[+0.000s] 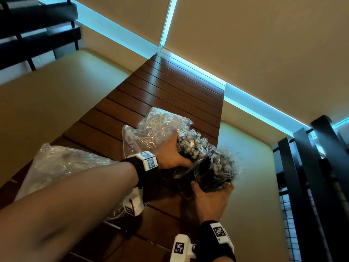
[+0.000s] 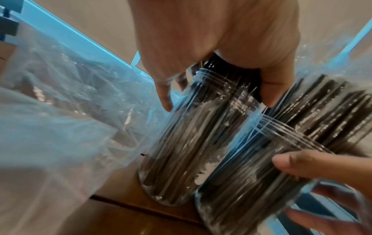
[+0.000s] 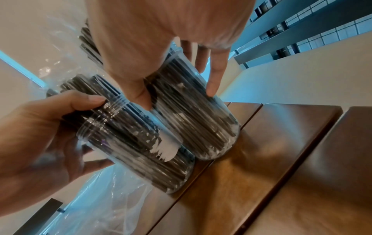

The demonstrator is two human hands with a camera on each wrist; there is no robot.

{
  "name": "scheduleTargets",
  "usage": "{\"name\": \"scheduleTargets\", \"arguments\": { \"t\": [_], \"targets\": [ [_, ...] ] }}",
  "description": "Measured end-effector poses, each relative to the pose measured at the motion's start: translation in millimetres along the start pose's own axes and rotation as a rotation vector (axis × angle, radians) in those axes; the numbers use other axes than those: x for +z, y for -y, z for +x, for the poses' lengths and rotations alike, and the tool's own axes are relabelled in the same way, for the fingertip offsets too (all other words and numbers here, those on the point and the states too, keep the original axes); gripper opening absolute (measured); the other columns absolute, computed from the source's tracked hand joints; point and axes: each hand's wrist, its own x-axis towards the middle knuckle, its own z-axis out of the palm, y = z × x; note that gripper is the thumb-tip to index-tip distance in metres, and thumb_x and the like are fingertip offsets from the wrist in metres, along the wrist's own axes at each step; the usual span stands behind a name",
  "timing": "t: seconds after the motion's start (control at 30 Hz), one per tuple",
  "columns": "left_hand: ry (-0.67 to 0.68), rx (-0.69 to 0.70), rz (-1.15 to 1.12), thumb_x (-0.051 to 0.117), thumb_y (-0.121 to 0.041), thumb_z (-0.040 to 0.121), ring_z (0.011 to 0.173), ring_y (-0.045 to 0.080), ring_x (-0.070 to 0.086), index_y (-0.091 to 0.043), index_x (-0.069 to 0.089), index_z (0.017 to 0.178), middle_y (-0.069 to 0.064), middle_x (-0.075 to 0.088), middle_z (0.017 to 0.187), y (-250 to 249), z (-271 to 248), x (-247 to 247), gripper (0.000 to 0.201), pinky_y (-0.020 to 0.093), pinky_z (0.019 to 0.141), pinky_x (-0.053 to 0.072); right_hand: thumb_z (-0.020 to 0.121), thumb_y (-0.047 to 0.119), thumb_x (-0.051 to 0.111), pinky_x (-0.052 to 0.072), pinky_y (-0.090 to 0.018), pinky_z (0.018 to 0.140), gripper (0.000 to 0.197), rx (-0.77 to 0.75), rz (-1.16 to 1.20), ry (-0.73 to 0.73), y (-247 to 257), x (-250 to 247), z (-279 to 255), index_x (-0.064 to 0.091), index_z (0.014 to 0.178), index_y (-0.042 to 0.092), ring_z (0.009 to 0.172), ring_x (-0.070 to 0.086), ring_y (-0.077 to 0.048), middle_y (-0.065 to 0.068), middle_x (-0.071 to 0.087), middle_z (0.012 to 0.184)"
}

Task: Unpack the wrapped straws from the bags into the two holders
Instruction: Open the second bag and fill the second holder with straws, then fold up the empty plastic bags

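Two clear jar holders stand side by side on the slatted wooden table (image 1: 160, 91), each packed with dark wrapped straws whose crinkled wrapper tops (image 1: 190, 142) stick out. My left hand (image 1: 173, 152) grips the far holder (image 2: 191, 151) around its threaded rim, thumb on one side and fingers on the other. My right hand (image 1: 212, 188) grips the near holder (image 3: 197, 119) around its body. In the right wrist view the left hand's holder (image 3: 130, 143) touches the other along its side. Both wrist views are blurred.
A crumpled clear plastic bag (image 1: 154, 129) lies just behind the holders, and a second clear bag (image 1: 62, 163) lies under my left forearm. The table's right edge runs close to the holders. A black railing (image 1: 311, 167) stands at the right.
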Motion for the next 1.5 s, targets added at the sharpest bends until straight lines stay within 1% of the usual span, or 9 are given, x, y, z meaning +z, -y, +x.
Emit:
{"name": "scheduleTargets", "arguments": {
  "t": [0.23, 0.33, 0.5, 0.73, 0.9, 1.0, 1.17, 1.4, 1.5],
  "targets": [
    [0.294, -0.06, 0.308, 0.07, -0.01, 0.073, 0.122, 0.03, 0.047, -0.018, 0.024, 0.146, 0.004, 0.041, 0.137, -9.3, -8.2, -34.1, 0.087, 0.039, 0.1, 0.046, 0.055, 0.03, 0.096, 0.044, -0.046, 0.106, 0.11, 0.017, 0.022, 0.026, -7.0, -1.1, -19.9, 0.028, 0.141, 0.017, 0.125, 0.053, -0.032, -0.012, 0.049, 0.138],
    [0.169, -0.128, 0.751, 0.06, -0.031, 0.075, 0.134, 0.035, 0.033, -0.028, 0.044, 0.132, 0.012, 0.032, 0.146, 0.9, -9.0, -51.4, 0.059, 0.061, 0.11, 0.029, 0.056, 0.03, 0.096, 0.047, -0.051, 0.105, 0.114, 0.082, 0.08, -0.004, -8.0, -0.6, -32.7, 0.025, 0.144, 0.026, 0.123, 0.054, -0.031, -0.01, 0.043, 0.142],
    [0.313, -0.263, 1.032, 0.053, -0.048, 0.086, 0.146, 0.043, -0.023, -0.041, 0.05, 0.138, 0.009, -0.013, 0.165, 33.9, -17.4, -51.9, 0.053, 0.079, 0.106, -0.004, 0.075, 0.04, 0.078, 0.048, -0.039, 0.083, 0.045, 0.08, 0.044, -0.072, -6.8, 12.4, -85.7, 0.049, 0.101, 0.02, 0.096, 0.059, -0.028, -0.007, 0.054, 0.109],
    [0.386, -0.297, 0.881, 0.047, -0.027, 0.096, 0.102, 0.026, 0.06, -0.009, 0.063, 0.12, 0.013, 0.064, 0.125, 60.8, -40.0, -34.7, 0.035, 0.032, 0.089, 0.047, 0.069, 0.032, 0.082, 0.055, -0.03, 0.093, 0.081, 0.125, 0.081, 0.852, 13.8, 73.7, -145.2, 0.028, 0.125, 0.054, 0.104, 0.063, -0.001, 0.014, 0.059, 0.123],
    [0.065, -0.28, 0.803, 0.056, -0.054, 0.085, 0.139, 0.039, 0.03, -0.034, 0.055, 0.131, 0.015, 0.03, 0.147, 64.9, -37.7, -46.2, 0.05, 0.047, 0.11, 0.032, 0.092, -0.005, 0.053, 0.052, -0.032, 0.06, 0.042, 0.423, 0.295, 0.853, 24.5, 89.1, -149.4, 0.048, 0.126, 0.02, 0.067, 0.066, -0.019, -0.005, 0.07, 0.088],
    [0.181, -0.339, 0.689, 0.066, -0.041, 0.085, 0.119, 0.033, 0.056, -0.02, 0.037, 0.146, 0.014, 0.055, 0.133, 87.4, -37.6, -40.6, 0.071, 0.043, 0.099, 0.048, 0.09, -0.012, 0.051, 0.05, -0.028, 0.056, 0.035, 0.476, 0.341, 0.841, 29.5, 86.5, -149.2, 0.051, 0.117, 0.011, 0.056, 0.061, -0.014, -0.006, 0.067, 0.075],
    [0.189, -0.385, 0.826, 0.058, -0.034, 0.086, 0.13, 0.039, 0.043, -0.013, 0.03, 0.148, 0.014, 0.03, 0.146, 98.9, -54.8, -19.5, 0.071, 0.048, 0.106, 0.042, 0.093, -0.009, 0.048, 0.044, -0.02, 0.046, 0.023, 0.472, 0.274, 0.771, 24.8, 84.3, -155.8, 0.052, 0.108, 0.007, 0.047, 0.054, -0.01, -0.005, 0.057, 0.067],
    [0.115, -0.349, 0.891, 0.058, -0.037, 0.088, 0.116, 0.028, 0.058, -0.024, 0.062, 0.103, 0.006, 0.061, 0.128, 97.7, -60.9, -25.4, 0.02, 0.038, 0.097, 0.044, 0.086, 0.005, 0.059, 0.057, -0.04, 0.088, 0.024, 0.371, 0.139, 0.614, 4.8, 73.5, -147.2, 0.063, 0.093, 0.028, 0.088, 0.069, -0.02, -0.003, 0.072, 0.094],
    [-0.014, -0.328, 0.898, 0.056, -0.053, 0.072, 0.121, 0.028, 0.053, -0.032, 0.067, 0.11, 0.001, 0.057, 0.133, 83.4, -65.2, -42.7, 0.044, 0.044, 0.104, 0.04, 0.084, 0.013, 0.064, 0.056, -0.041, 0.086, 0.015, 0.307, 0.102, 0.399, 4.3, 57.9, -129.5, 0.066, 0.084, 0.027, 0.085, 0.066, -0.019, 0.002, 0.071, 0.087]
  ]
}}
